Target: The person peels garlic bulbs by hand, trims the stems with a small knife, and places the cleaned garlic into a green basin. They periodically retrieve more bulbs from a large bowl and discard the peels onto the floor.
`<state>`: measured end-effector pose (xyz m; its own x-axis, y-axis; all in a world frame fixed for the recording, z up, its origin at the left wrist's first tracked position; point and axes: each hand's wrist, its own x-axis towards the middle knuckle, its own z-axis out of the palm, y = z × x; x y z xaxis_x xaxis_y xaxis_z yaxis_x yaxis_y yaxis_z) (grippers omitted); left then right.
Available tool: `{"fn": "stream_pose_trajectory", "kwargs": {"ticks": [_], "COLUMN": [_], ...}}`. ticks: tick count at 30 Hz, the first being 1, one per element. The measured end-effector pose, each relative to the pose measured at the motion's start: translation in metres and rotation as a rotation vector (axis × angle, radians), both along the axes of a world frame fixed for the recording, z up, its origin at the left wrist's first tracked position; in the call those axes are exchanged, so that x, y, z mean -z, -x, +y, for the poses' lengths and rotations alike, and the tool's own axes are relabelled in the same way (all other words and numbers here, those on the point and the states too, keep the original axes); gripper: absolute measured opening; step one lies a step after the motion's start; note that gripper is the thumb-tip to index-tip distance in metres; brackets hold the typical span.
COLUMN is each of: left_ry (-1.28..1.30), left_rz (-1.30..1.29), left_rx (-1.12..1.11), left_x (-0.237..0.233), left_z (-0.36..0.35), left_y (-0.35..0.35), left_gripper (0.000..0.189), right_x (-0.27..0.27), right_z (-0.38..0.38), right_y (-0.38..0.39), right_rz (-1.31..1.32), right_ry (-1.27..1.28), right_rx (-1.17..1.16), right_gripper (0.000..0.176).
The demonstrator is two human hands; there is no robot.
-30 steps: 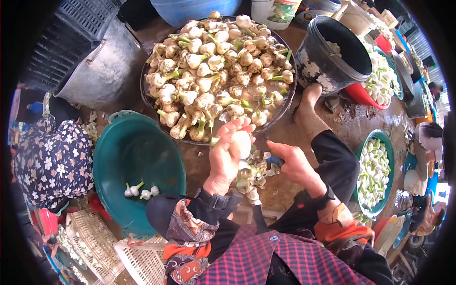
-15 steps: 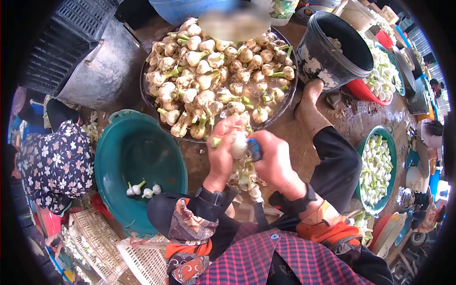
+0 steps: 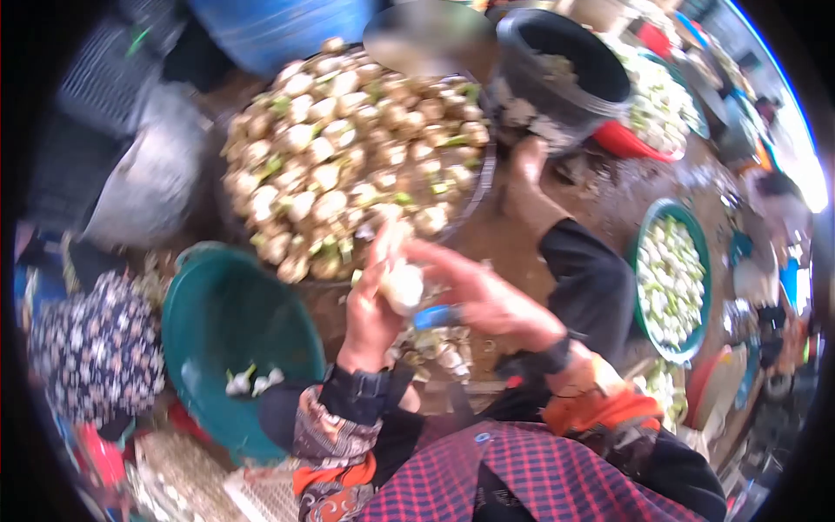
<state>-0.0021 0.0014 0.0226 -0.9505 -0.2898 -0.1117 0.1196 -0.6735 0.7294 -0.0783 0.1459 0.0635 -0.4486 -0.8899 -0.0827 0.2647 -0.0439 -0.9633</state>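
Note:
A pale garlic bulb [image 3: 404,289] sits in the fingers of my left hand [image 3: 370,315], which is closed around it. My right hand [image 3: 491,297] reaches against the bulb from the right, its fingers stretched toward the left hand. A small blue-handled tool [image 3: 437,317] is held under the right hand; its blade, if any, does not show. Just beyond my hands, a wide basin [image 3: 487,187] is heaped with unpeeled garlic bulbs [image 3: 335,157]. Garlic peelings [image 3: 444,348] lie below my hands.
Left of me stands a green tub [image 3: 230,300] with several white bulbs [image 3: 252,381]. A black bucket [image 3: 565,83] stands beyond my bare foot. On the right is a green basin [image 3: 639,287] of cleaned garlic. A person in a flowered top [image 3: 100,348] is at far left.
The view has shifted and blurred. My right hand has opened from a fist-like grip to stretched fingers, and the blue handle has tilted nearly level below the bulb.

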Motion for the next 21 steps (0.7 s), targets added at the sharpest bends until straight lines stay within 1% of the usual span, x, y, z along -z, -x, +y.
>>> {"fn": "stream_pose_trajectory", "kwargs": {"ticks": [1,2,3,4,5,6,7,8,9,10,11,12,13,14,15,16,18,20,21], "left_ry": [0.061,0.128,0.129,0.049,0.011,-0.024,-0.019,0.19,0.025,-0.152,-0.14,-0.13,-0.086,-0.071,-0.061,-0.045,-0.064,-0.095,-0.113], "left_rz": [-0.012,-0.015,0.045,-0.066,-0.127,-0.198,-0.28,-0.203,-0.32,-0.428,-0.43,-0.428,-0.44,-0.434,-0.431,-0.432,-0.433,-0.444,-0.45], "left_rx": [0.05,0.087,0.141,0.123,0.107,0.072,0.024,-0.03,-0.062,-0.09,-0.096,-0.095,-0.081,-0.072,-0.08,-0.084,-0.122,-0.167,-0.193], "left_x": [0.004,0.011,0.016,0.019,0.016,0.012,0.014,0.033,0.028,0.024,0.022,0.022,0.018,0.015,0.017,0.019,0.015,0.013,0.009], "left_z": [0.008,0.013,0.013,0.012,0.01,0.006,0.002,-0.001,-0.003,-0.004,-0.003,-0.001,0.002,0.003,0.004,0.005,0.003,0.0,-0.002], "left_y": [0.0,0.0,0.004,0.002,0.002,-0.001,-0.003,-0.008,-0.006,-0.002,-0.002,0.0,0.002,0.003,0.004,0.003,0.003,0.003,0.002], "left_gripper": [0.08,0.082,0.085,0.081,0.075,0.069,0.05,0.034,0.028,0.023,0.021,0.018,0.018,0.019,0.019,0.019,0.018,0.017,0.016], "right_x": [0.005,0.014,0.009,0.006,0.004,-0.016,-0.043,-0.027,-0.023,-0.019,-0.014,0.001,0.012,0.02,0.016,0.007,0.013,-0.007,-0.029], "right_z": [-0.006,-0.006,0.008,0.02,0.037,0.06,0.083,0.124,0.172,0.228,0.271,0.326,0.364,0.391,0.383,0.35,0.282,0.155,0.085], "right_y": [0.0,0.003,0.012,0.019,0.034,0.057,0.069,0.103,0.13,0.153,0.175,0.2,0.21,0.222,0.225,0.224,0.243,0.23,0.206], "right_rz": [0.23,0.496,0.489,0.472,0.59,0.595,0.508,0.891,1.194,1.31,1.002,1.026,1.042,0.964,0.853,0.799,0.865,0.906,0.779], "right_ry": [-0.134,-0.095,-0.114,-0.116,-0.167,-0.268,-0.411,-0.548,-0.742,-0.827,-1.033,-1.226,-1.288,-1.495,-1.368,-1.278,-1.046,-0.688,-0.636], "right_rx": [-0.035,0.007,0.096,0.166,0.328,0.389,0.589,0.745,0.885,0.846,0.878,0.827,0.77,0.756,0.821,0.793,0.743,0.534,0.404], "right_gripper": [0.061,0.054,0.051,0.049,0.048,0.051,0.048,0.043,0.041,0.041,0.04,0.037,0.036,0.036,0.038,0.041,0.041,0.04,0.039]}}
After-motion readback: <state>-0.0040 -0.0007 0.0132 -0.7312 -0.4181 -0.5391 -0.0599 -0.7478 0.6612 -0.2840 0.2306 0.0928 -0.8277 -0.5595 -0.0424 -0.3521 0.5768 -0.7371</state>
